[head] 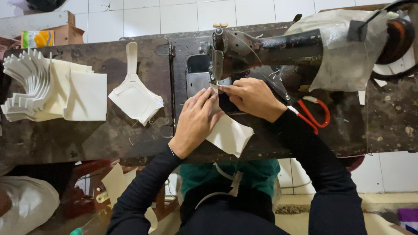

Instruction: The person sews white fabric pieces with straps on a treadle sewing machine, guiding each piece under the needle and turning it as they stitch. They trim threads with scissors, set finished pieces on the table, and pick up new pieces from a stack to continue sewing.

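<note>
Thin, limp, light white fabric piece point(229, 135) at the table's front edge, likely to slip: left hand point(196, 122) pressed flat, right hand point(252, 98) pinching near needle.

A dark, worn, stained surface point(78, 139) runs across the view. Beyond it lies a white tiled floor point(174, 17) with grey grout. A cardboard box point(65, 32) sits at the far left, evenly lit.
</note>
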Demonstrator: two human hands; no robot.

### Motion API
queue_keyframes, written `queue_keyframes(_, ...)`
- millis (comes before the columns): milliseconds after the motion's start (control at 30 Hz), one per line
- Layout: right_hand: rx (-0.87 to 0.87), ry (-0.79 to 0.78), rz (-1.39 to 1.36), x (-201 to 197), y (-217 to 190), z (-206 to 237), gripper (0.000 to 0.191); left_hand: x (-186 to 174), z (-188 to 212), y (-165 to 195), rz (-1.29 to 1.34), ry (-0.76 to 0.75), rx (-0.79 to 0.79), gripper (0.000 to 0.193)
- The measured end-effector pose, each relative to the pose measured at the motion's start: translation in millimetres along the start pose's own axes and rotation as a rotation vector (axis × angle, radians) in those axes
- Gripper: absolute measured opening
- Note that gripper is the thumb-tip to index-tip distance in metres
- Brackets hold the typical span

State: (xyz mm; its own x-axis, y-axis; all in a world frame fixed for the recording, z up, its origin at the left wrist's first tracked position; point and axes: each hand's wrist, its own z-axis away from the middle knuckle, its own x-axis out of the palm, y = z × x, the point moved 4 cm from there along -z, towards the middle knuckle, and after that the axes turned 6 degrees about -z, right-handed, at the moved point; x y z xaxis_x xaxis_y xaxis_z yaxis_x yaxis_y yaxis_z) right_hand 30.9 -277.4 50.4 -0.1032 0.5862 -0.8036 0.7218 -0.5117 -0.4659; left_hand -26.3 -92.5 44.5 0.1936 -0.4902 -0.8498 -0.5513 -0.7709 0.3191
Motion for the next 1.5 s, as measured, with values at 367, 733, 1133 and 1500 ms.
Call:
queue_keyframes(367,-0.010,0.022,0.003,-1.9,-2.6,1.5,0.029,-0.9,-2.8,-1.2,-0.032,0.010,0.026,0.043)
queue_keyframes(733,-0.002,0.022,-0.006,1.5,3.9,4.0,0.030,5.0,-18.0,-18.4,0.107,-0.001,-0.033,0.036)
queue_keyframes(1133,0.056,0.147,-0.191,-3.2,8.4,3.4,0.016,13.1,-35.4,-47.0,0.241,0.003,0.008,0.051)
queue_keyframes(1500,0.158,0.150,-0.224,-2.5,11.1,3.6,0.016,19.3,-36.8,-51.2,0.184,0.024,-0.032,0.049)
